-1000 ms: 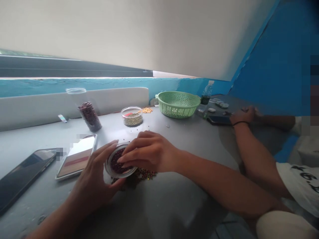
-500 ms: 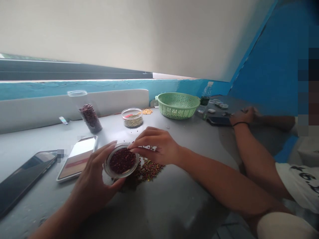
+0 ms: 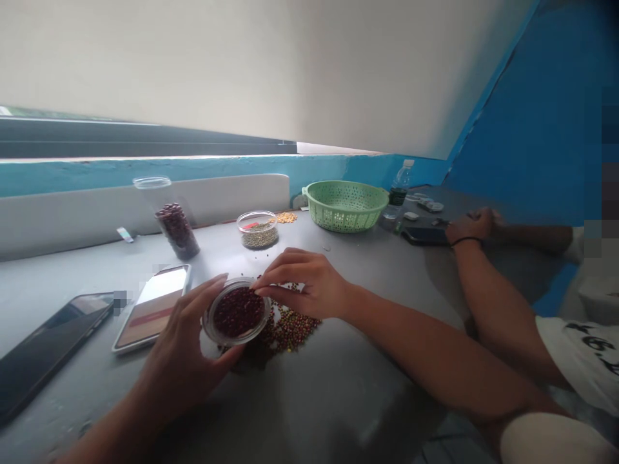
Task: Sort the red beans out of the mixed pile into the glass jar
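Note:
A round clear jar [image 3: 236, 312] full of dark red beans stands tilted slightly in my left hand [image 3: 186, 341], whose fingers and thumb wrap round its sides. My right hand [image 3: 304, 283] is over the jar's right rim, thumb and fingertips pinched together at the beans; whatever lies between them is too small to make out. Under my right hand and beside the jar, a pile of mixed red and green beans [image 3: 293, 328] is spread on the grey table [image 3: 338, 386].
Two phones [image 3: 155, 306] [image 3: 53, 348] lie at the left. Behind are a tall jar of dark beans [image 3: 178, 231], a clear tub of green beans [image 3: 258, 237], yellow kernels [image 3: 286, 218], a green basket [image 3: 345, 206] and a bottle [image 3: 397, 193]. Another person's hands [image 3: 471, 229] rest at the right.

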`<action>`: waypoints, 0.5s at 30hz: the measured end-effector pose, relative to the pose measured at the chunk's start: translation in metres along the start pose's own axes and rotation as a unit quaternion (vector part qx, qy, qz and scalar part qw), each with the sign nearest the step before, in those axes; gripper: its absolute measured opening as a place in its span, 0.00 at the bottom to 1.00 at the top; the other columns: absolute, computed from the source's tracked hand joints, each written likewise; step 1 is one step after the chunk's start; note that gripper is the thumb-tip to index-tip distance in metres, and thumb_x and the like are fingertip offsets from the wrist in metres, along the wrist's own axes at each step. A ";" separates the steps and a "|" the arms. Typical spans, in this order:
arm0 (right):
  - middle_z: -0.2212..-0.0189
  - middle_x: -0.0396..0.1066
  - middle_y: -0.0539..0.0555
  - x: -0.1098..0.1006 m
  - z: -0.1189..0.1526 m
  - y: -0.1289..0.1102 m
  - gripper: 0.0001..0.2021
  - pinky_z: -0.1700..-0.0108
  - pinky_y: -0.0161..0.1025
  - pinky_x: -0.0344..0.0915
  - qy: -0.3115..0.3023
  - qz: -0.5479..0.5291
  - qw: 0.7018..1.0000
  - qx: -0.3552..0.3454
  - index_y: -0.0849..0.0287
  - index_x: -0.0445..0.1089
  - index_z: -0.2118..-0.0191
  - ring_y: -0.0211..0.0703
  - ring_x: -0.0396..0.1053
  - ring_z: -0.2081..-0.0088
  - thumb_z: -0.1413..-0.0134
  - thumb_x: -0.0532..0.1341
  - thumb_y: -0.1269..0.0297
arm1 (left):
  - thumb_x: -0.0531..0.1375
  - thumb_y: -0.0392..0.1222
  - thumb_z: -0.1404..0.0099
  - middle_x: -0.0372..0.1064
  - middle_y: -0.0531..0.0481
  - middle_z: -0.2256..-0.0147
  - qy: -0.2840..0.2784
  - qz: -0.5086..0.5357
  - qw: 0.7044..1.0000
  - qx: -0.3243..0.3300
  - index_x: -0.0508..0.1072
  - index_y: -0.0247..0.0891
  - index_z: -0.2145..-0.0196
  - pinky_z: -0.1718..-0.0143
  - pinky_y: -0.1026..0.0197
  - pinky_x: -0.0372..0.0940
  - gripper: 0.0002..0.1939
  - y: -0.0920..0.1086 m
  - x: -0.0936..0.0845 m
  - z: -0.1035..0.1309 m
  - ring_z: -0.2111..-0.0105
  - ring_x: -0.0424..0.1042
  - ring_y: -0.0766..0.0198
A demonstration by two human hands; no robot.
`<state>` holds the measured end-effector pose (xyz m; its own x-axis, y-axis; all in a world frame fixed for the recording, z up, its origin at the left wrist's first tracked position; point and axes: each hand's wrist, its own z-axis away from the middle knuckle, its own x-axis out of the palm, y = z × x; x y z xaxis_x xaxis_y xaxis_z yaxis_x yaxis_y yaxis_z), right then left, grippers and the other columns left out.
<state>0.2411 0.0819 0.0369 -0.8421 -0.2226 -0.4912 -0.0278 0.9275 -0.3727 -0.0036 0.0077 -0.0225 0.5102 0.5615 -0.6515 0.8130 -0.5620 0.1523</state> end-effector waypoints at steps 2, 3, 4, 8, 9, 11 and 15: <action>0.64 0.80 0.53 0.001 0.001 0.000 0.06 0.54 0.40 0.73 0.001 -0.018 1.000 0.017 0.55 0.78 0.60 0.38 0.75 0.62 0.34 0.65 0.62 | 0.67 0.46 0.38 0.68 0.35 0.39 -0.001 0.003 1.000 -0.006 0.56 0.42 0.31 0.41 0.36 0.72 0.42 0.000 0.000 0.000 0.40 0.71 0.41; 0.63 0.79 0.53 0.001 0.001 0.001 0.05 0.55 0.41 0.73 0.009 -0.032 0.999 0.037 0.55 0.78 0.59 0.38 0.74 0.62 0.35 0.65 0.61 | 0.67 0.46 0.38 0.68 0.35 0.39 -0.004 0.004 1.000 -0.012 0.56 0.43 0.31 0.42 0.35 0.72 0.41 -0.001 0.000 0.000 0.40 0.71 0.40; 0.62 0.78 0.53 0.002 0.001 0.002 0.06 0.55 0.41 0.72 0.019 -0.048 0.996 0.070 0.55 0.77 0.57 0.38 0.74 0.62 0.37 0.67 0.60 | 0.67 0.46 0.38 0.68 0.35 0.39 -0.008 0.004 1.000 -0.017 0.56 0.43 0.31 0.42 0.33 0.72 0.41 -0.001 -0.001 0.000 0.40 0.71 0.39; 0.63 0.72 0.49 0.006 0.001 0.014 0.24 0.64 0.37 0.68 0.074 -0.207 0.943 0.250 0.54 0.70 0.48 0.37 0.70 0.65 0.47 0.73 0.54 | 0.69 0.52 0.42 0.67 0.34 0.39 0.006 0.027 0.997 -0.073 0.55 0.45 0.30 0.44 0.29 0.73 0.47 0.007 -0.007 -0.005 0.42 0.72 0.35; 0.66 0.70 0.47 0.007 0.001 0.017 0.28 0.66 0.36 0.67 0.073 -0.254 0.924 0.278 0.54 0.67 0.45 0.36 0.68 0.67 0.49 0.74 0.53 | 0.70 0.54 0.44 0.67 0.34 0.40 0.004 0.064 0.993 -0.099 0.52 0.45 0.29 0.46 0.31 0.75 0.51 0.011 -0.010 -0.007 0.43 0.74 0.35; 0.70 0.66 0.43 0.009 0.001 0.023 0.35 0.69 0.33 0.64 0.058 -0.307 0.899 0.306 0.53 0.62 0.40 0.34 0.65 0.71 0.51 0.75 0.55 | 0.72 0.56 0.47 0.71 0.36 0.43 -0.023 0.173 0.972 -0.157 0.46 0.48 0.27 0.51 0.39 0.80 0.59 0.020 -0.016 -0.012 0.47 0.78 0.39; 0.72 0.62 0.40 0.006 0.002 0.027 0.45 0.72 0.31 0.59 0.046 -0.295 0.897 0.325 0.50 0.56 0.35 0.31 0.58 0.74 0.56 0.78 0.60 | 0.75 0.52 0.52 0.75 0.39 0.45 -0.087 0.267 0.941 -0.189 0.45 0.52 0.26 0.56 0.51 0.82 0.63 0.028 -0.027 -0.023 0.49 0.80 0.42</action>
<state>0.2361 0.1050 0.0220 -0.8258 -0.5640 -0.0011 -0.1891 0.2786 -0.9416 0.0117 -0.0086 0.0166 0.8477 0.1342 -0.5132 0.5119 -0.4605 0.7252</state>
